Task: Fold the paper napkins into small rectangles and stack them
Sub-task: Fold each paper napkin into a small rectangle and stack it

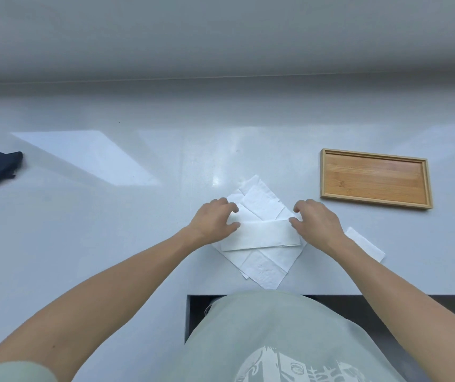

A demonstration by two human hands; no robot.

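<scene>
I have the folded strip (260,235) lying on top of the loose pile of napkins (262,260), in the middle of the table (110,230) just in front of me. My left hand (213,220) pinches its left end between thumb and curled fingers — my right hand (317,221) does the same at the right end, fingers bent down onto the paper. To fold it well I judge I should bring one end across to meet the other, match the corners, then press the crease flat. The strip's long axis runs left to right across my view, tilted slightly up toward the right. A finished rectangle (365,244) lies just right of my wrist; the wooden tray (375,179) sits empty beyond.
</scene>
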